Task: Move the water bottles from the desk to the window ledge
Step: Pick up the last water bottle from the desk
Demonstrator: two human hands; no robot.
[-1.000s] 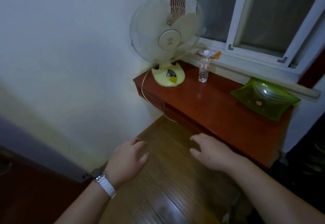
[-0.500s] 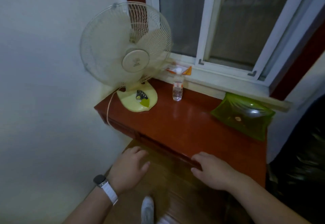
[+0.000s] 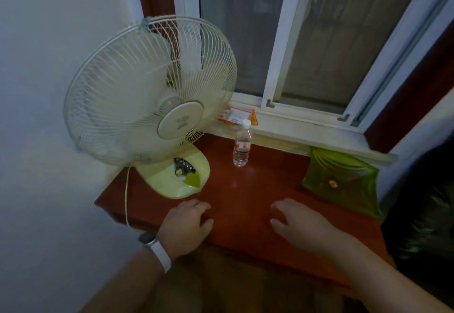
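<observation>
Fingers [image 3: 200,206] of left hand [image 3: 185,225] and right hand [image 3: 303,225] are loosely spread, slightly bent, holding nothing, over the near edge of the desk [image 3: 245,189]. The water bottle [image 3: 242,146] stands upright well beyond them, roughly midway between both hands, just short of the window ledge [image 3: 307,128]. Recommended: reach with one hand, grip the bottle mid-body, lift straight up, avoiding the fan [image 3: 149,91] base beyond the left fingers.

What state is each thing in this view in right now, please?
water bottle: upright on the desk, capped, not yet on the window ledge.
fan: upright on the desk; running or not, cannot tell.
green dish: on the desk, one small item inside.
left hand: open, holding nothing.
right hand: open, holding nothing.
</observation>
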